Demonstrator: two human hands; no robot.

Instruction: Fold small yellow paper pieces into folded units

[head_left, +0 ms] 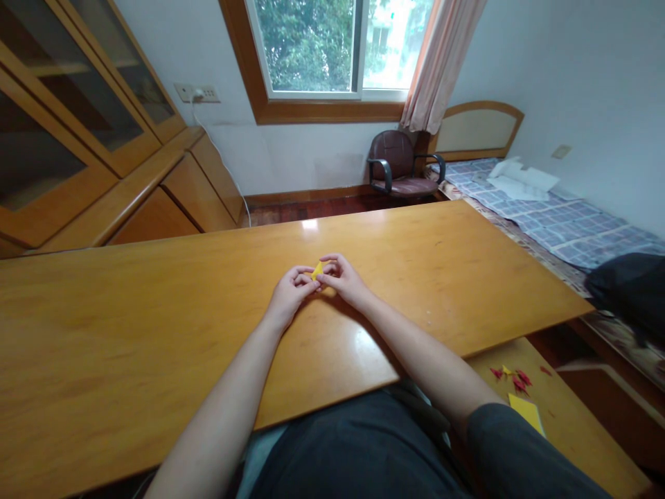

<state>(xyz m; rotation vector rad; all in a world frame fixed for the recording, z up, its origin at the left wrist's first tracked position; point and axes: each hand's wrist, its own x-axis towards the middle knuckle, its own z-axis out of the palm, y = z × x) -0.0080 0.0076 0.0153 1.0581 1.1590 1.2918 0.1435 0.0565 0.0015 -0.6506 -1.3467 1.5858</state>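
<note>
A small piece of folded yellow paper [316, 271] with a pointed top is held between both hands, just above the wooden table [156, 333]. My left hand [291, 292] pinches its left and lower side with thumb and fingers. From the right, my right hand [343, 278] grips the same paper between thumb and fingers, with the index finger curled over near its tip. The fingers cover part of the paper, so its full shape is hidden.
On a lower wooden surface at right lie several red folded paper pieces [521, 380], a small yellow one [506, 371] and a yellow paper stack [526, 414]. Beyond the table stand a chair [395, 156], a bed [551, 215] with a black bag [631, 287], and a cabinet [156, 201].
</note>
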